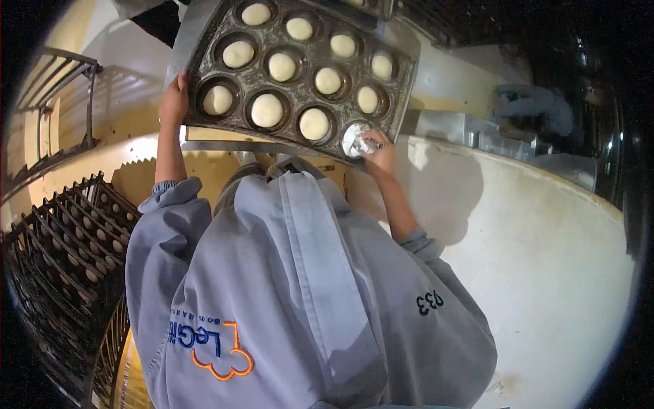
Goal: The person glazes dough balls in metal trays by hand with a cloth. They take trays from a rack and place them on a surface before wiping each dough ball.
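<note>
A dark, worn metal tray (296, 95) spans the upper middle, with several round cups, most showing a pale dough ball (282, 67). My left hand (174, 102) grips the tray's left edge, fingers wrapped round it. At the bottom right cup, my right hand (377, 151) is closed on a short metal-handled tool with a round, white, flour-dusted head (355, 139). The head covers that cup; whether dough lies under it is hidden. Whether my right fingers also touch the tray's rim is unclear.
An empty metal rack (60, 102) stands upper left. Below it, a dark rack (48, 286) holds trays of dough balls. Metal containers (507, 143) line a ledge on the right, above a pale wall (545, 286). Another dark tray edge (375, 10) shows behind the held tray.
</note>
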Motion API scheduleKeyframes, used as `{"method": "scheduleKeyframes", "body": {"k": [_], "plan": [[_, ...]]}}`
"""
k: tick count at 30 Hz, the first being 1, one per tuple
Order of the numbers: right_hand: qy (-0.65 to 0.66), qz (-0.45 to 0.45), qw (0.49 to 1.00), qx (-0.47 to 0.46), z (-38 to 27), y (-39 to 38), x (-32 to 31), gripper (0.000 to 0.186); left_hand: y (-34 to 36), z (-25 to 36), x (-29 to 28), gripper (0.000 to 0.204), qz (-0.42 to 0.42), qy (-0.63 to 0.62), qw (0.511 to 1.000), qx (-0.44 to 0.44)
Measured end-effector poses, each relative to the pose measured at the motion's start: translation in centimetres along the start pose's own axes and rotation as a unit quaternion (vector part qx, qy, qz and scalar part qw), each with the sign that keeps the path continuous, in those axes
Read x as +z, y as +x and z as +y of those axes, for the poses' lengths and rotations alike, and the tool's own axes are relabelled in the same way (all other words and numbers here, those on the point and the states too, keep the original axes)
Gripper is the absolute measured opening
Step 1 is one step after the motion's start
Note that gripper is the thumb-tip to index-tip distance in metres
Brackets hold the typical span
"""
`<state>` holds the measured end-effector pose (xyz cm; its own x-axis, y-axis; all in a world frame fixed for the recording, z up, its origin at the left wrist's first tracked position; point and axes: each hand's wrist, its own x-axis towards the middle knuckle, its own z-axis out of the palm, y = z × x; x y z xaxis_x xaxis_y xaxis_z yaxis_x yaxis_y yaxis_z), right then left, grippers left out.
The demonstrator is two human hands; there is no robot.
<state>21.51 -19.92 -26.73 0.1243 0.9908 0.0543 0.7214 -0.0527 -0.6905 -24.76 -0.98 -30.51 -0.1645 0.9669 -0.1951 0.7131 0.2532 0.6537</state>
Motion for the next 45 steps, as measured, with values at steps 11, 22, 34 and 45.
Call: {"method": "scheduleKeyframes", "body": {"k": [11, 22, 34, 45], "plan": [[-0.027, -0.053, 0.997, 0.041, 1.1, 1.5, -1.4, 0.025, -3.5, 1.0, -1.0, 0.062, 0.023, 0.095, 0.994, -0.052], [0.758, -0.009, 0.629, 0.169, -3.5, 5.0, -6.2, 0.038, -16.7, 22.8, 4.9, 0.06, -0.005, -0.162, 0.942, 0.292], [0.741, -0.316, 0.576, 0.14, -9.7, 3.9, -4.6, 0.04, -22.6, 29.1, 2.6, 0.065, -0.089, -0.256, 0.951, 0.152], [0.396, -0.251, 0.87, -0.153, -16.8, 5.6, -5.3, 0.029, -26.1, 26.8, 0.0, 0.069, 0.033, -0.045, 0.985, 0.161]]}}
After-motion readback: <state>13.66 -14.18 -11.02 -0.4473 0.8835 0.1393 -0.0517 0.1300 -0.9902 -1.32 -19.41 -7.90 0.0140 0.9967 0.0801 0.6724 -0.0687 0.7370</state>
